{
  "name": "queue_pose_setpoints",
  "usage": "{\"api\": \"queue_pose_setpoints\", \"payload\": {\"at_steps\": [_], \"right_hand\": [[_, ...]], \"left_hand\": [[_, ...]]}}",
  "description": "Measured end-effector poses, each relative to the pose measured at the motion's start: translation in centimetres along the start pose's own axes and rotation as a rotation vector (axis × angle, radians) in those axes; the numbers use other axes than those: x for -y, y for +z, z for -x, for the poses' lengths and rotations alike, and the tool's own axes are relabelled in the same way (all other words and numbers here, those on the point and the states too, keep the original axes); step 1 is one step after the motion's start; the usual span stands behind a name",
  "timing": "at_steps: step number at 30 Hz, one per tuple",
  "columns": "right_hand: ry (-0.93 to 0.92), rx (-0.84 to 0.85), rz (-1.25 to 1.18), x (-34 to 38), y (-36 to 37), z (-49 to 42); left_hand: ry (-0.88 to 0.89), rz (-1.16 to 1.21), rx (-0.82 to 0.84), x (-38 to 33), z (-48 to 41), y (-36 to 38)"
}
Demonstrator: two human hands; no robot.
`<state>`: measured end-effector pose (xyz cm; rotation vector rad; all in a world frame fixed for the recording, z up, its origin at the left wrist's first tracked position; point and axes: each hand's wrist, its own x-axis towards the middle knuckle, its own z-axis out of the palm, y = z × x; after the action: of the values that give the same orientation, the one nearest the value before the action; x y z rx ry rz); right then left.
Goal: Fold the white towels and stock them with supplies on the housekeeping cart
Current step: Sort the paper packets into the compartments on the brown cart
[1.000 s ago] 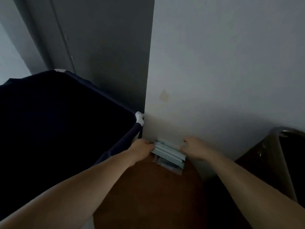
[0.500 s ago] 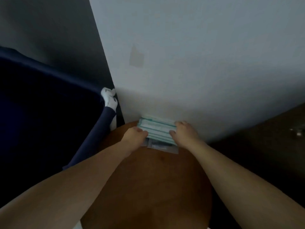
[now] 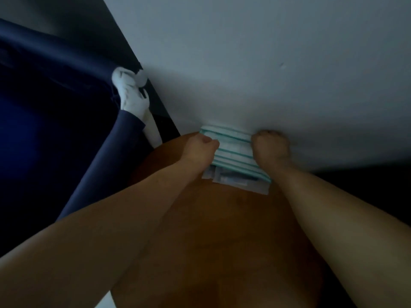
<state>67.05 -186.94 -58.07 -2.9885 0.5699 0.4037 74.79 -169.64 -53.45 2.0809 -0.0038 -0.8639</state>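
Observation:
A stack of white packets with teal edges (image 3: 233, 152) lies on the brown cart top (image 3: 222, 241), pushed against the white wall. My left hand (image 3: 200, 150) grips the stack's left end with curled fingers. At the right end my right hand (image 3: 271, 150) grips it the same way. Under the stack a flat clear packet (image 3: 240, 182) sticks out toward me. No towels are in view.
The dark blue laundry bag (image 3: 55, 130) of the cart fills the left side, with a white frame joint (image 3: 131, 92) at its corner. The white wall (image 3: 266, 63) rises straight behind the stack. To the right it is dark.
The view has tilted down and closer to the stack. Both hands stay on its ends, holding it against the wall.

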Motion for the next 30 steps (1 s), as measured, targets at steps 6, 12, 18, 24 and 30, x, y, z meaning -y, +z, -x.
{"api": "queue_pose_setpoints", "payload": {"at_steps": [6,12,18,24,30], "right_hand": [[-0.207,-0.177,0.033,0.1,0.5,1.8],[-0.23,-0.166,-0.058,0.2,2.3,6.1],[-0.207,-0.43,-0.162,1.5,1.1,7.5],[-0.374,-0.502,-0.218,3.6,1.7,9.5],[-0.166,-0.496,-0.404,2.1,3.5,8.5]], "left_hand": [[-0.054,-0.002,-0.026,0.9,1.0,0.6],[-0.078,0.008,-0.02,2.1,2.5,1.0],[-0.116,0.117,0.044,2.5,3.1,2.3],[-0.238,0.342,0.07,3.3,3.4,3.0],[-0.329,0.437,0.014,5.0,3.7,1.9]]}}
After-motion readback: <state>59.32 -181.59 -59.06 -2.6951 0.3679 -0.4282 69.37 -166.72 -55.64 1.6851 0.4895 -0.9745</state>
